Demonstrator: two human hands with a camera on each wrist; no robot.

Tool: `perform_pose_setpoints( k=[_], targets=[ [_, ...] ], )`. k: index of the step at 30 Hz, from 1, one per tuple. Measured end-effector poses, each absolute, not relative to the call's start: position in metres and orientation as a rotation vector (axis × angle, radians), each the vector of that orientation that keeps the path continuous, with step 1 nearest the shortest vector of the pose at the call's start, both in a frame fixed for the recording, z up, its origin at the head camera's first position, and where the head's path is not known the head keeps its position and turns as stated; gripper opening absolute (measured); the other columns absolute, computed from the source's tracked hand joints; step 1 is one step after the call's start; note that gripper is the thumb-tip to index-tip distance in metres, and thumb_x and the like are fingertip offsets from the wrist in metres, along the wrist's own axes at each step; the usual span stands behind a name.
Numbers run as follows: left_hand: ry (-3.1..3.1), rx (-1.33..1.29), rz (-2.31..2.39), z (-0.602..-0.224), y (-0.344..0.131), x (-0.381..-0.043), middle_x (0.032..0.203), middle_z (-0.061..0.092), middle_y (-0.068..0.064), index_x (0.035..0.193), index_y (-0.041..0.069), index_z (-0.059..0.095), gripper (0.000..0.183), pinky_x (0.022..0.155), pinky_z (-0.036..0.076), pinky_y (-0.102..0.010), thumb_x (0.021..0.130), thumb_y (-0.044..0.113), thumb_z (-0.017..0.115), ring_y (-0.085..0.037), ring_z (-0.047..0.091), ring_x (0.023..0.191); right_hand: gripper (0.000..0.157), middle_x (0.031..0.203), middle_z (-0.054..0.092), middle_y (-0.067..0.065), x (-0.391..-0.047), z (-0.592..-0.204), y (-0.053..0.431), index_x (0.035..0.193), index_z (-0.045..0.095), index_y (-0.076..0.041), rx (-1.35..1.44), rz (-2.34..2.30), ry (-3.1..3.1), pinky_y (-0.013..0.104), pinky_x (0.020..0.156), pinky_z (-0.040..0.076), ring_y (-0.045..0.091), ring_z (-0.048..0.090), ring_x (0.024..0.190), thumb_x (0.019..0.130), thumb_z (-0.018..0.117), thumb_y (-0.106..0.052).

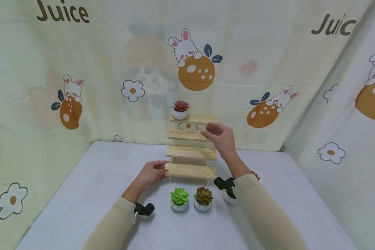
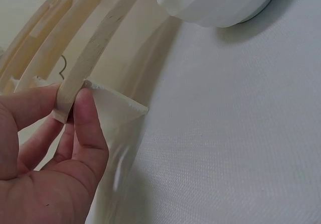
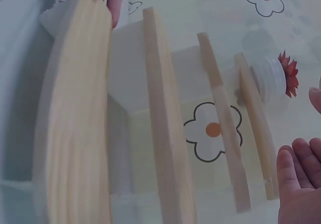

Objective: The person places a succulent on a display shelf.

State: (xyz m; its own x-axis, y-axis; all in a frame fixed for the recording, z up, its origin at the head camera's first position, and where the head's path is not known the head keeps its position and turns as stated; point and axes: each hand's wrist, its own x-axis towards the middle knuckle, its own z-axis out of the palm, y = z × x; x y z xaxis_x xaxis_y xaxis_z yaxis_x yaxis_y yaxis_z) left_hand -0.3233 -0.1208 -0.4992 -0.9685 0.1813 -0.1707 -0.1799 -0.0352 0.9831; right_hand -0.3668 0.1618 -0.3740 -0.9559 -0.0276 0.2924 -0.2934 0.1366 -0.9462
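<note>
A stepped wooden display stand (image 1: 190, 170) with pale plank tiers stands against the back curtain. My left hand (image 1: 151, 173) holds the left end of its lowest plank; in the left wrist view, thumb and fingers pinch that plank end (image 2: 70, 96). On the top tier, at its left end, sits a red potted succulent (image 1: 180, 109) in a white pot. Beside the right end of the upper tiers is my right hand (image 1: 222, 139), holding nothing. Its fingers look extended and gently bent in the right wrist view, apart from the planks.
In front of the stand are a bright green potted succulent (image 1: 179, 198) and a brownish one (image 1: 203, 198). Another white pot (image 1: 228, 198) is partly hidden by the right sleeve. A printed curtain (image 1: 112, 111) hangs behind the white table (image 1: 106, 180).
</note>
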Motion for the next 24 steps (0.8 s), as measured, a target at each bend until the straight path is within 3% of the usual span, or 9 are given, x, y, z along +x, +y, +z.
perform_pose_setpoints(
  k=[11,16,19,24],
  targets=[
    [1.995,-0.049,2.099,-0.501,-0.122,-0.327,0.111,0.064,-0.014,0.139,-0.004,0.059,0.046,0.074,0.061,-0.027,0.094,-0.005,0.067,-0.017,0.067,0.088,0.054,0.138,0.063,0.022,-0.336,-0.4,0.196,0.134,0.063,0.0,0.273,1.894,-2.246,0.014,0.09,0.056,0.021,0.065,0.122,0.089,0.082,-0.025],
    [2.001,-0.071,2.097,-0.499,-0.124,-0.327,0.113,0.065,-0.015,0.138,-0.003,0.06,0.045,0.073,0.061,-0.027,0.094,-0.005,0.067,-0.017,0.067,0.088,0.055,0.133,0.068,0.011,-0.322,-0.412,0.207,0.134,0.063,-0.002,0.225,1.884,-2.26,0.014,0.091,0.056,0.02,0.066,0.124,0.089,0.082,-0.028],
    [2.006,-0.069,2.096,-0.499,-0.124,-0.327,0.114,0.066,-0.015,0.139,-0.003,0.059,0.045,0.073,0.059,-0.026,0.095,-0.005,0.067,-0.016,0.067,0.088,0.057,0.129,0.07,0.002,-0.312,-0.418,0.214,0.134,0.064,-0.005,0.198,1.854,-2.285,0.014,0.091,0.056,0.011,0.066,0.121,0.088,0.083,-0.031],
    [1.994,-0.028,2.101,-0.501,-0.123,-0.327,0.117,0.067,-0.016,0.14,-0.004,0.057,0.046,0.075,0.06,-0.026,0.095,-0.004,0.066,-0.014,0.067,0.088,0.058,0.126,0.07,-0.002,-0.293,-0.428,0.231,0.135,0.063,-0.002,0.187,1.819,-2.287,0.015,0.092,0.056,0.0,0.066,0.113,0.087,0.083,-0.028]
  ],
)
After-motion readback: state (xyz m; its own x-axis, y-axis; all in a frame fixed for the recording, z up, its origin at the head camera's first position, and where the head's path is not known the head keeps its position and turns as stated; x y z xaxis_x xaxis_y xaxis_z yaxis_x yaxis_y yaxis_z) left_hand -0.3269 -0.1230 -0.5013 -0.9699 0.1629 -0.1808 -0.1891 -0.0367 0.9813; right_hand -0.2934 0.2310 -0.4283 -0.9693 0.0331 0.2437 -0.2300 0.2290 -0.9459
